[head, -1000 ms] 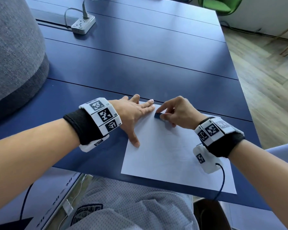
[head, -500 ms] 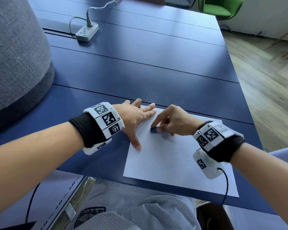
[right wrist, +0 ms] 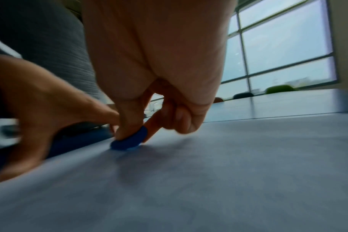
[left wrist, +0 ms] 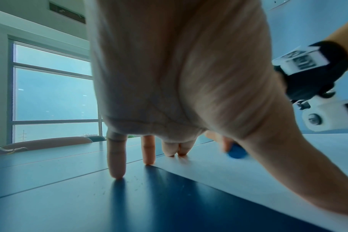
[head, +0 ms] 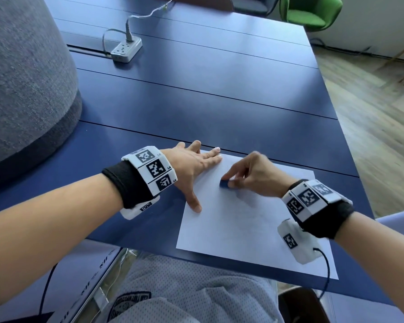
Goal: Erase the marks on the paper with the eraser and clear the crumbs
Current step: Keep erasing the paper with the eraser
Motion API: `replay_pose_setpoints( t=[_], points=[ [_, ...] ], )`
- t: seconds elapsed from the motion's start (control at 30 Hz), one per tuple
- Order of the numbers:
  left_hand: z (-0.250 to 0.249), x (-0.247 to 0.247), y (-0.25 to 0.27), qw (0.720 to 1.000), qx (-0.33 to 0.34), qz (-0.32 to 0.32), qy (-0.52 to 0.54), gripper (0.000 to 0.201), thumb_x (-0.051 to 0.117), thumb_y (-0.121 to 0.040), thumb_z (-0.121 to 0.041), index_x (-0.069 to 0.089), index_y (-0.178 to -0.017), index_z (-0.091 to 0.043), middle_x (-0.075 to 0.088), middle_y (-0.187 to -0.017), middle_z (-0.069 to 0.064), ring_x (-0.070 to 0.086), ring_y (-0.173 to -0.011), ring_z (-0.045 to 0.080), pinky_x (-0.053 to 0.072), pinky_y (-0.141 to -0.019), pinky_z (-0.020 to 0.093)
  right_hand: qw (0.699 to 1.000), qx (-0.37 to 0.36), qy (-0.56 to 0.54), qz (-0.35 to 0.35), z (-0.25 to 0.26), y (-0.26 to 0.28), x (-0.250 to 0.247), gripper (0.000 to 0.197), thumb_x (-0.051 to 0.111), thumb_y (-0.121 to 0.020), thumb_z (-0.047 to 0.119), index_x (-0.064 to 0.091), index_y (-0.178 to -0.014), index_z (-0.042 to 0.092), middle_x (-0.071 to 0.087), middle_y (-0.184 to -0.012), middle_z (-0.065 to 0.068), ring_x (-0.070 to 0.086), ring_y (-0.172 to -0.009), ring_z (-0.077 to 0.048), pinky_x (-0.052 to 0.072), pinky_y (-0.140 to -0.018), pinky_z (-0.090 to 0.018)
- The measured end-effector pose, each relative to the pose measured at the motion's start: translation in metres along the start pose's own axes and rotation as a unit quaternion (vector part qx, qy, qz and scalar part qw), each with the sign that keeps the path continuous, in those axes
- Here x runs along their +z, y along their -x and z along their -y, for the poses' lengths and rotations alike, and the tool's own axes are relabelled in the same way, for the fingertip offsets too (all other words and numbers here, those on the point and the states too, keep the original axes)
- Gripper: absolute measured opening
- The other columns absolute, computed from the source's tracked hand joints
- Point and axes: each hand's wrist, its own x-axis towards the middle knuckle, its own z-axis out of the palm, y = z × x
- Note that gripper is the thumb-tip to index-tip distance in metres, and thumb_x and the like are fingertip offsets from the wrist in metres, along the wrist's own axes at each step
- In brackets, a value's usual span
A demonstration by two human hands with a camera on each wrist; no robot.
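A white sheet of paper (head: 247, 220) lies on the blue table near its front edge, with faint pencil marks near the middle. My left hand (head: 196, 169) lies flat with spread straight fingers on the paper's far left corner, thumb along its left edge. My right hand (head: 245, 176) pinches a small blue eraser (head: 224, 184) between thumb and index finger and presses it on the paper's upper part. In the right wrist view the eraser (right wrist: 129, 140) touches the sheet under the thumb. The left wrist view shows the eraser (left wrist: 236, 151) beyond my left hand's fingertips (left wrist: 117, 174). Motion blur covers the right hand.
A grey power strip (head: 126, 51) with a cable lies at the back of the blue table (head: 208, 108). A large grey upholstered form (head: 23, 85) stands at the left. A green chair (head: 310, 10) is beyond the far corner. Wooden floor lies to the right.
My right hand has dragged the eraser back toward me and to the right over the paper. The left hand has stayed pressed on the corner. The head view has shifted slightly.
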Motion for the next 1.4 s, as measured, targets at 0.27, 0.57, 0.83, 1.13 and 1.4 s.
replay_pose_setpoints(
  t=[0.27,0.57,0.83,1.13,1.4],
  points=[
    [-0.003,-0.002,0.002,1.0,-0.006,0.006,-0.004,0.14,0.073,-0.057,-0.078,-0.012,-0.155,-0.027,-0.019,-0.161,-0.014,0.014,-0.133,0.02,0.022,-0.102,0.041,0.999,0.015,0.013,-0.048,0.0,-0.003,-0.002,0.014,0.075,-0.078,0.012,0.079,-0.088,0.02,0.062,-0.06,0.006,0.048,-0.044,0.001,0.037,-0.048,-0.008],
    [-0.002,-0.001,0.003,1.0,-0.003,0.0,0.0,0.14,0.072,-0.056,-0.079,-0.011,-0.155,-0.027,-0.019,-0.161,-0.015,0.015,-0.132,0.02,0.023,-0.1,0.04,0.998,0.013,0.02,-0.052,0.001,-0.002,-0.001,0.013,0.075,-0.079,0.013,0.079,-0.088,0.022,0.059,-0.056,0.008,0.047,-0.043,0.001,0.035,-0.046,-0.007],
    [-0.002,-0.001,0.003,1.0,-0.003,0.001,-0.003,0.139,0.072,-0.057,-0.08,-0.011,-0.155,-0.027,-0.019,-0.161,-0.015,0.013,-0.133,0.021,0.024,-0.102,0.041,0.995,0.025,0.038,-0.086,0.003,-0.01,-0.003,0.013,0.075,-0.079,0.017,0.078,-0.088,0.025,0.061,-0.06,0.006,0.051,-0.045,0.004,0.036,-0.047,-0.006],
    [-0.001,0.0,0.002,1.0,-0.007,-0.002,-0.007,0.141,0.071,-0.055,-0.081,-0.012,-0.155,-0.028,-0.019,-0.161,-0.015,0.015,-0.131,0.022,0.025,-0.1,0.04,1.0,0.006,0.017,-0.024,0.004,0.005,0.005,0.013,0.075,-0.078,0.015,0.078,-0.089,0.022,0.064,-0.062,0.002,0.047,-0.045,0.0,0.036,-0.048,-0.008],
    [-0.001,0.002,0.0,1.0,-0.008,-0.004,-0.009,0.142,0.071,-0.054,-0.082,-0.012,-0.155,-0.028,-0.019,-0.161,-0.014,0.016,-0.132,0.022,0.025,-0.097,0.039,0.999,0.021,0.024,0.006,0.006,0.004,0.001,0.013,0.074,-0.078,0.014,0.078,-0.088,0.022,0.063,-0.057,0.007,0.047,-0.044,0.0,0.035,-0.047,-0.009]
  ],
)
